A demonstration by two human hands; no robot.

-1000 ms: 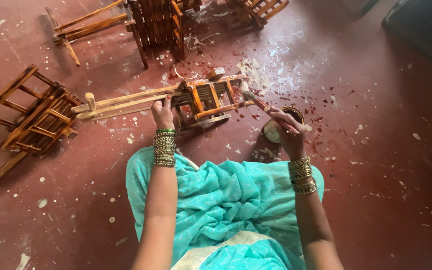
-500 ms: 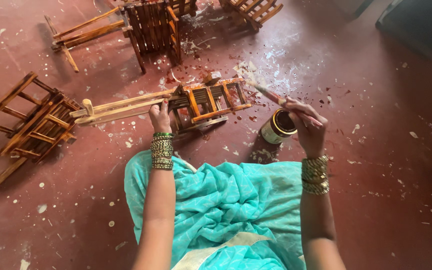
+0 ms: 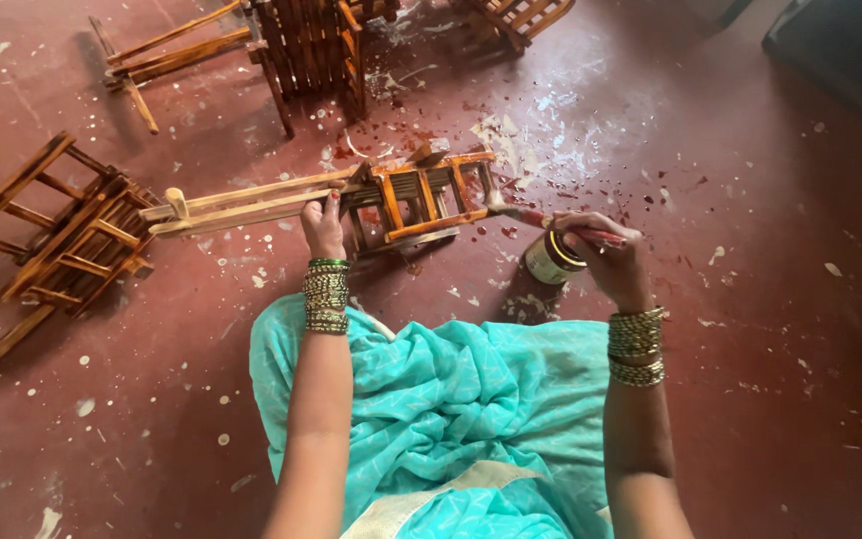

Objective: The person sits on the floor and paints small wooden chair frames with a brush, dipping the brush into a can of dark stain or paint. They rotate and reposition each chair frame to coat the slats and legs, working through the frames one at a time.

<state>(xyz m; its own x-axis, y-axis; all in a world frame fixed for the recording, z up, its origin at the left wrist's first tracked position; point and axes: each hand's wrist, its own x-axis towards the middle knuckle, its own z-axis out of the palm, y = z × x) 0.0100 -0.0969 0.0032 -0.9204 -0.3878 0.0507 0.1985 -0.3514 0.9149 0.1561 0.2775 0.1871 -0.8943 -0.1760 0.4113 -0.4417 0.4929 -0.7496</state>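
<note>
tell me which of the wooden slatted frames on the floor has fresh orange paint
The small wooden frame directly ahead, steadied by the left hand; the others are plain dark brown.

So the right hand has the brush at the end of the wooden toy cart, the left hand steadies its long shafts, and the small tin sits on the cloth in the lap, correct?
Not quite. The head view shows the small tin standing on the red floor, under the right hand, not on the teal cloth. The brush, wooden toy cart and left hand are as stated.

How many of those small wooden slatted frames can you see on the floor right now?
5, maybe more past the frame edges: one orange-stained wooden frame under the left hand, one brown frame at far left, a dark one top centre, a long-legged one top left, one cut off at top right.
</note>
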